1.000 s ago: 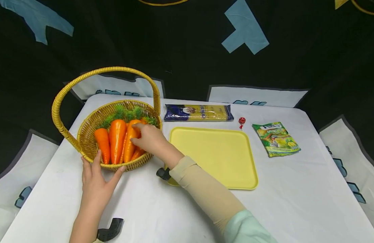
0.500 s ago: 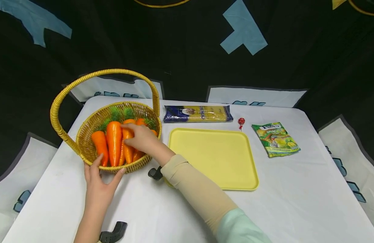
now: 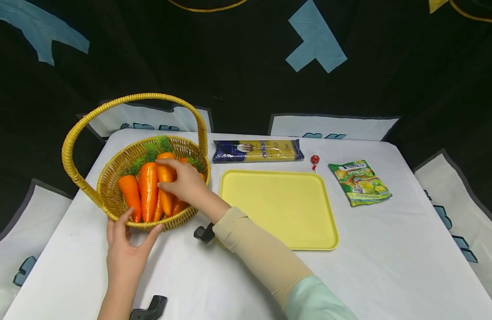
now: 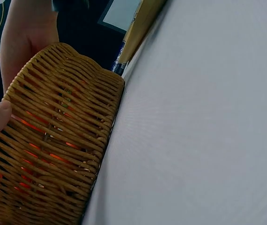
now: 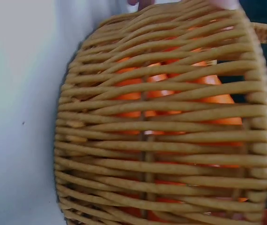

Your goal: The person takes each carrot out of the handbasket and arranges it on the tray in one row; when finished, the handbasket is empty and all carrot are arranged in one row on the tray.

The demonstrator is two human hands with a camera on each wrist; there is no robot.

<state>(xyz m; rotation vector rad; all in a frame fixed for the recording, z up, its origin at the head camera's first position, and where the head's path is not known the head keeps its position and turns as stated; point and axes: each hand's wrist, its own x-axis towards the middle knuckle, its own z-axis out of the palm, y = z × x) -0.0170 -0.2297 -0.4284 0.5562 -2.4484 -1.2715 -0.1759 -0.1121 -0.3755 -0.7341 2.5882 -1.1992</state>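
Head: right fingers (image 3: 173, 165) seemingly pinch carrot (image 3: 167, 202); right wrist: basket (image 5: 257, 136) weave.

- Right grip (image 3: 186, 182): it covers the right side of the carrot (image 3: 166, 175) in its fingers and part of the carrots behind.
- Basket (image 3: 107, 186): left and bottom edges cut it in the left wrist view; its weave hides most of the orange inside in both wrist views.
- Left grip (image 3: 126, 251): the left wrist view's edge crops its thumb.
- Tray (image 3: 333, 222): the right sleeve (image 3: 266, 258) hides its near left corner.
- Packet (image 3: 359, 183): small print unreadable.
- Table (image 3: 390, 249): near edge cut off in the head view.
- Right wrist view: the basket's rim is blurred.
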